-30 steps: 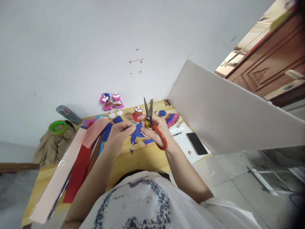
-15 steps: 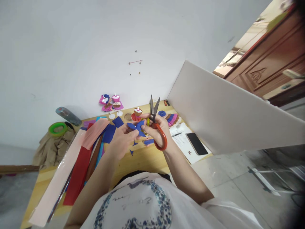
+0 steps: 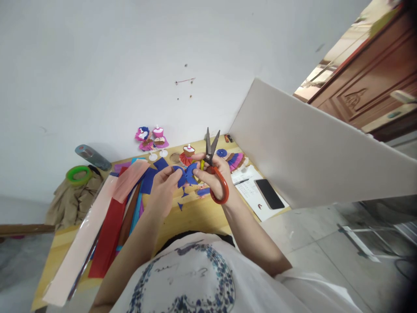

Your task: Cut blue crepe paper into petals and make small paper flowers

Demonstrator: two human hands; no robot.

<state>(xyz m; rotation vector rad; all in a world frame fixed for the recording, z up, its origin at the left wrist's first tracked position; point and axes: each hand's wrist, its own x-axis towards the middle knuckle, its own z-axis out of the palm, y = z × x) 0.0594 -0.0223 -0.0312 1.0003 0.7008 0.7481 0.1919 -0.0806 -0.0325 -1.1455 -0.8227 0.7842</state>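
Note:
My right hand [image 3: 211, 176] grips a pair of scissors [image 3: 212, 163] with orange handles, blades pointing up and slightly apart. Its fingertips also touch a blue paper piece [image 3: 185, 174]. My left hand [image 3: 164, 189] pinches the left side of that same blue piece, above the wooden table [image 3: 195, 215]. Small blue scraps [image 3: 180, 206] lie on the table under my hands.
Long sheets of pink, red and blue paper [image 3: 107, 221] lie at the left. Small paper doll figures [image 3: 151, 139] stand by the wall. A black phone [image 3: 269, 194] rests on white paper at the right, beside a large white board [image 3: 312, 152]. A green tape ring [image 3: 79, 173] sits far left.
The scissors rose and their blades opened. The blue piece was lifted from low over the table to between both hands.

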